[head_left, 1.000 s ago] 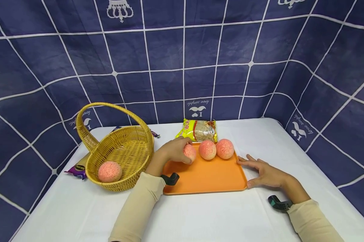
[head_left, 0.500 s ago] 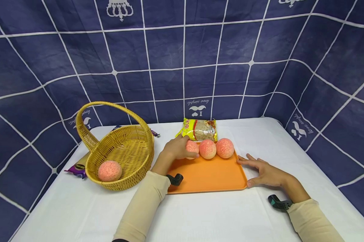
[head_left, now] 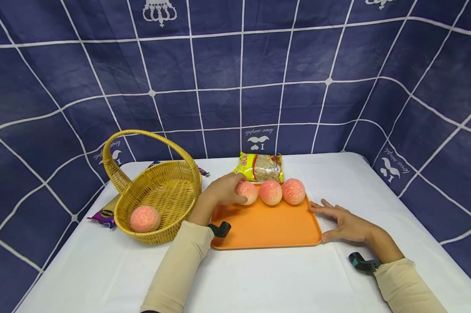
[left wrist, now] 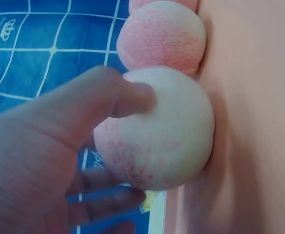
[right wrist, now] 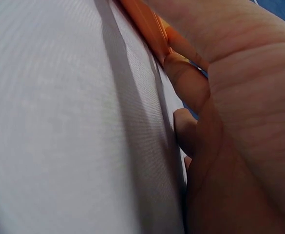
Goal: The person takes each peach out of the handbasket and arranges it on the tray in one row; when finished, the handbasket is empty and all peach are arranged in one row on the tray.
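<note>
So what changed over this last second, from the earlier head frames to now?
The left hand moved the leftmost peach slightly back into line beside the other two, still gripping it. The right hand stayed against the orange tray; basket and its peach unchanged.

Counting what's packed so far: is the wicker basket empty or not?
Not empty. One peach lies inside the wicker basket; three more peaches sit on the orange tray.

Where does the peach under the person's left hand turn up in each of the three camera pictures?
Head: the peach is the leftmost of three along the far edge of the orange tray, gripped by the left hand.
Left wrist: it fills the centre, thumb on it.
Right wrist: not in it.
Shared landmark: the orange tray, in all three views.
</note>
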Demonstrator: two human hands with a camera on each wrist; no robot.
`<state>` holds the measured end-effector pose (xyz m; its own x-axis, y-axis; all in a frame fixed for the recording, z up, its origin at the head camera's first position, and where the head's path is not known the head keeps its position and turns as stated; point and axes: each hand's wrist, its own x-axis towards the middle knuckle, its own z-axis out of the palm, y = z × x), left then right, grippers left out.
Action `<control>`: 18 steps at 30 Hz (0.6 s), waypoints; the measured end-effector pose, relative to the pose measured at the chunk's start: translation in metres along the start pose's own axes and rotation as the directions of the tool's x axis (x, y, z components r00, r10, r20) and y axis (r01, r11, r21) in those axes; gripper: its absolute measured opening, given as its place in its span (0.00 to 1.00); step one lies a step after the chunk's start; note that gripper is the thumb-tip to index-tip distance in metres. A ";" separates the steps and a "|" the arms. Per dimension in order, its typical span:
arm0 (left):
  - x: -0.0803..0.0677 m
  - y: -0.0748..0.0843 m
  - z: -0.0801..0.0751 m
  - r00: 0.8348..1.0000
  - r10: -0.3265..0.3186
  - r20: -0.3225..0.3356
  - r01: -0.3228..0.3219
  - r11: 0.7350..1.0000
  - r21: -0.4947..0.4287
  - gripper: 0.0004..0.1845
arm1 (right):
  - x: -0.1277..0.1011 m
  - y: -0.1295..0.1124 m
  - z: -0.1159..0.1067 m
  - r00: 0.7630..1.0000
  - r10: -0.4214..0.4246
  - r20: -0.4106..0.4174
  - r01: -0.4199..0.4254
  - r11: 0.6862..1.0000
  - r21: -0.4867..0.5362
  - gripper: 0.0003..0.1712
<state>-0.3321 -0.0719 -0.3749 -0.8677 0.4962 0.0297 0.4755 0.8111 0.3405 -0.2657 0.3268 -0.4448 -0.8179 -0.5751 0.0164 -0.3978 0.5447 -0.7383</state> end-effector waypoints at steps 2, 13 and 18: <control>-0.001 0.002 -0.001 0.997 -0.075 -0.011 0.075 0.996 0.040 0.35 | 0.000 0.000 0.000 1.000 -0.005 -0.002 0.005 1.000 -0.004 0.49; -0.009 -0.003 -0.009 0.994 0.022 0.109 -0.010 0.994 -0.108 0.44 | 0.000 0.001 -0.002 1.000 -0.001 -0.004 0.001 1.000 -0.022 0.49; -0.004 -0.003 -0.001 0.998 0.049 0.047 -0.043 0.992 -0.122 0.34 | -0.001 0.003 0.000 1.000 0.007 -0.001 -0.007 1.000 -0.018 0.50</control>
<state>-0.3301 -0.0770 -0.3755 -0.8357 0.5492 0.0023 0.4910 0.7453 0.4510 -0.2660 0.3290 -0.4466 -0.8212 -0.5704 0.0124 -0.3996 0.5595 -0.7261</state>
